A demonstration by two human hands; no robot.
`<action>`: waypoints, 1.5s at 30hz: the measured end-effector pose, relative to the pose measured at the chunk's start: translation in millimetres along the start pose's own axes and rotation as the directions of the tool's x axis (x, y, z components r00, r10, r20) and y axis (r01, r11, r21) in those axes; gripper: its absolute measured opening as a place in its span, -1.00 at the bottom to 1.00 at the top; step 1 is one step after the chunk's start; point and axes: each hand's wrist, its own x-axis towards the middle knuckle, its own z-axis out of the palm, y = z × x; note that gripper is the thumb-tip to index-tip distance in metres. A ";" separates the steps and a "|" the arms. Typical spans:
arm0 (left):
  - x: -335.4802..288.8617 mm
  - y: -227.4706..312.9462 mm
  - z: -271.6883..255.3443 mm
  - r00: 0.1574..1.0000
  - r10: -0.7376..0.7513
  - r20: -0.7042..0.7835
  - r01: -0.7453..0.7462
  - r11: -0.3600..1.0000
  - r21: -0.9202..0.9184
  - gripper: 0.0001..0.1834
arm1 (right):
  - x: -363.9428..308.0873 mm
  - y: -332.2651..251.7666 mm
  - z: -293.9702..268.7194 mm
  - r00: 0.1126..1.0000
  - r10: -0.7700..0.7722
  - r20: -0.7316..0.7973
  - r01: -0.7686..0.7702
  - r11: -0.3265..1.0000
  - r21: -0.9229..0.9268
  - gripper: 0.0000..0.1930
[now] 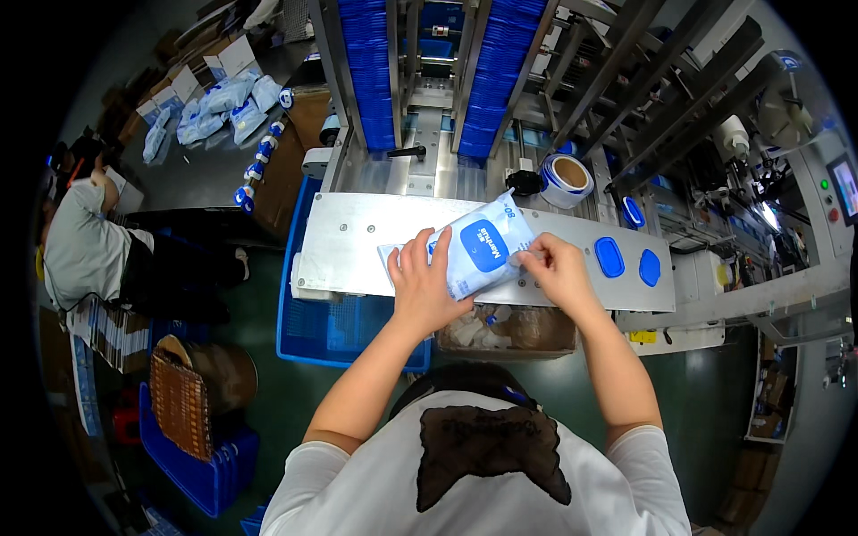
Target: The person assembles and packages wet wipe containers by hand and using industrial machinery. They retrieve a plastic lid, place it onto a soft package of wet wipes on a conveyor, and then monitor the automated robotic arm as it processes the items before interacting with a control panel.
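A light-blue soft pack of wipes (460,279) with a blue lid or label (483,245) lies slanted over the metal plate (357,214). My left hand (422,281) rests on its left part, fingers spread flat and thumb along the lower edge. At the right end, my right hand (561,273) has thumb and forefinger pinched together on the pack, beside the blue piece. What exactly lies between those fingertips is hidden. Two loose blue lids, one (609,257) nearer my right hand and another (650,268) farther right, lie on the plate.
Tall stacks of blue lids (366,80) stand in the machine ahead. A label roll (567,183) sits behind the plate. Below are a blue crate (308,335) and a cardboard box (536,332). At left, packs (204,121) cover a table near another person (89,237).
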 end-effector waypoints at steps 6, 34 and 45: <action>-1.2 -1.0 0.1 1.000 -0.020 0.015 0.020 1.000 0.013 0.11 | -11.2 14.8 -29.8 0.992 0.070 -0.108 -0.065 0.996 0.054 -0.81; -4.6 -0.1 0.0 0.999 -0.048 0.022 0.048 0.999 -0.003 0.08 | -5.5 -45.9 -11.9 0.999 -0.044 -0.024 0.043 0.997 -0.058 -0.80; -1.1 -2.0 -0.1 0.999 -0.039 0.039 0.039 0.999 0.002 0.08 | -14.0 -10.5 -62.1 0.964 -0.047 -0.261 0.131 0.941 0.312 -0.86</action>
